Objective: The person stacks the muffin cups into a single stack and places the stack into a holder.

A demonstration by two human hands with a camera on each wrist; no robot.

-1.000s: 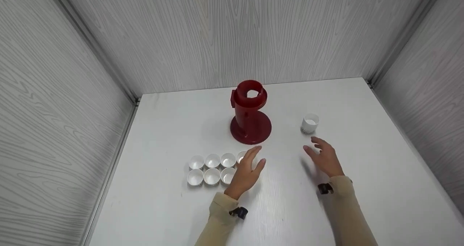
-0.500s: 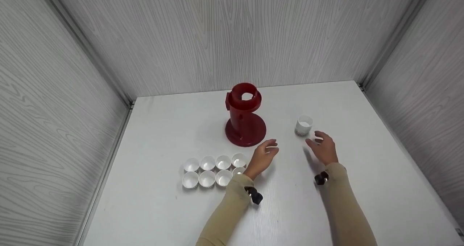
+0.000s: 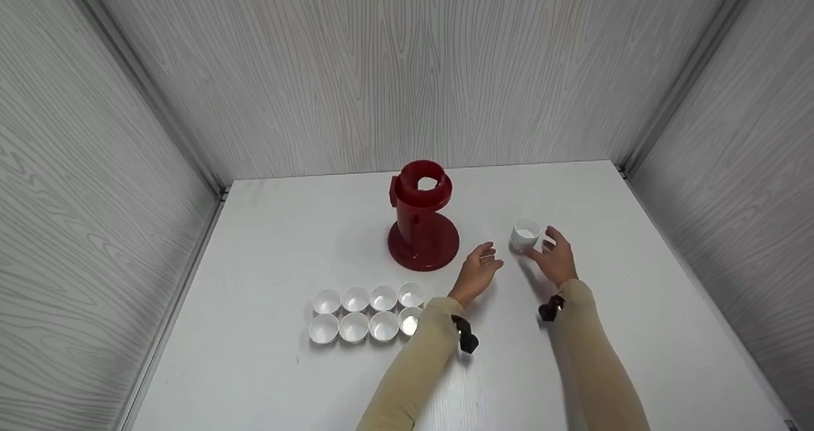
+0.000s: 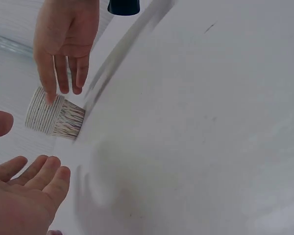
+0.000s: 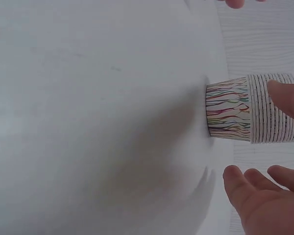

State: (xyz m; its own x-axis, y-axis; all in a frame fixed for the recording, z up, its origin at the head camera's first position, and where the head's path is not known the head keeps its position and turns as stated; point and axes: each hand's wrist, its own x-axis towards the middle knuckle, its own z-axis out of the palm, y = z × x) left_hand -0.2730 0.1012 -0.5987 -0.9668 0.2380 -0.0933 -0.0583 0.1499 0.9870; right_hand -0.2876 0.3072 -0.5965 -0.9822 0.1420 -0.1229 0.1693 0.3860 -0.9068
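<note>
A stack of nested white paper cups stands upright on the table, right of the red stand. In the right wrist view, the lowest cup of the stack shows thin coloured streaks below several stacked rims. My right hand is at the stack's right side, its thumb overlapping the rims and its fingers spread apart from the cups. To the left of the stack hovers my left hand, fingers loosely extended and holding nothing. Both hands flank the cups in the left wrist view.
A red stand with a ring-shaped top and round base stands at mid-table. Several single white cups sit in two rows at front left, partly beside my left sleeve. Grey wood-grain panels enclose the table's back and sides.
My left hand has moved right, away from over the rows of cups, toward the stack. My right hand has closed in on the stack's right side. The head view has shifted slightly.
</note>
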